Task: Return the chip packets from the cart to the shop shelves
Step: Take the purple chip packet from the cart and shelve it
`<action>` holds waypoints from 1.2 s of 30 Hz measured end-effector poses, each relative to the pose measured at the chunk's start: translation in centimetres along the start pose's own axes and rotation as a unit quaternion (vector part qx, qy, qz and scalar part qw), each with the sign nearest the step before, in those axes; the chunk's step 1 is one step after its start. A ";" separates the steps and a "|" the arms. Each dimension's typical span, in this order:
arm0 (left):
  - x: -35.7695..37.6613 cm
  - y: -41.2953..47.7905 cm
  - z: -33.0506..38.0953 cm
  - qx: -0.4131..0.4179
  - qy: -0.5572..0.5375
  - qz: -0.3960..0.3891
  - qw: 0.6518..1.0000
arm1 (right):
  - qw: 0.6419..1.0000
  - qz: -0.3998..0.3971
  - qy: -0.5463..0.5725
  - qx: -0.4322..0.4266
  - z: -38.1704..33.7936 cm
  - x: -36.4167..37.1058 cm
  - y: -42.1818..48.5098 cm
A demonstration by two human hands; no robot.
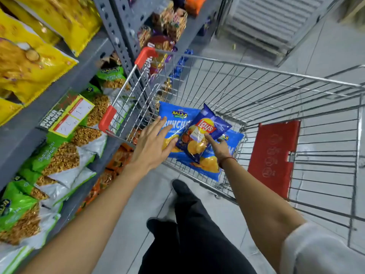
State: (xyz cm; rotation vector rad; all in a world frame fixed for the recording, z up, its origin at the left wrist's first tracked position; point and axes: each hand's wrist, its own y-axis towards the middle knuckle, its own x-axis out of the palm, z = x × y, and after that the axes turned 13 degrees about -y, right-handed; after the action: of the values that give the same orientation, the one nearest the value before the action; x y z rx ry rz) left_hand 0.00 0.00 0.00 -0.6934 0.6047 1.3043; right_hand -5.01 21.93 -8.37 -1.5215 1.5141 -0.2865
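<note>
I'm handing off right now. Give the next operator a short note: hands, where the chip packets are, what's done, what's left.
Left hand: open, fingers spread, reaching into the cart onto a light blue Balaji packet; no grip.
Right hand: fingers on the dark blue Lay's packet; a closed grip cannot be confirmed.
Packets: the Lay's packet lies on top of the Balaji packet, with a second light blue packet under them, all in the cart.
Done: none of these is out of the cart yet.
Left: lift each one and place it on the shelves to the left.
</note>
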 end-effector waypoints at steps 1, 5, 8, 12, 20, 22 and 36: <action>0.3 0.1 -0.4 -0.007 -0.014 0.002 1.000 | 0.999 -0.004 0.040 0.001 -0.1 0.7 0.4; 0.6 0.3 -0.8 -0.034 -0.030 0.006 0.999 | 0.996 -0.017 0.086 0.018 -0.7 3.4 2.1; 0.6 0.3 -0.9 -0.034 -0.025 0.004 0.999 | 0.994 0.012 0.098 0.035 -1.5 4.6 2.2; 0.4 0.4 -0.4 -0.039 -0.014 0.006 0.999 | 0.989 -0.012 0.135 0.062 -2.2 5.4 3.0; 0.2 0.1 0.1 -0.074 -0.005 0.007 0.997 | 0.994 -0.029 0.106 0.008 -3.3 3.0 0.9; -0.1 0.0 0.5 -0.078 -0.013 0.005 0.997 | 0.992 -0.028 0.122 -0.024 -3.7 2.0 0.1; -16.4 -5.5 5.8 0.004 -0.001 0.302 0.953 | 0.909 -0.017 0.152 -0.388 -19.9 -4.6 -17.6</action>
State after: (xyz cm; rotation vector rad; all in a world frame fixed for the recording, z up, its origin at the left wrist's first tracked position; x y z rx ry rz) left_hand 2.76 -6.99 16.64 -0.5126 0.8600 1.8637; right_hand -8.86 13.73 17.01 -2.1974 1.9851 0.0909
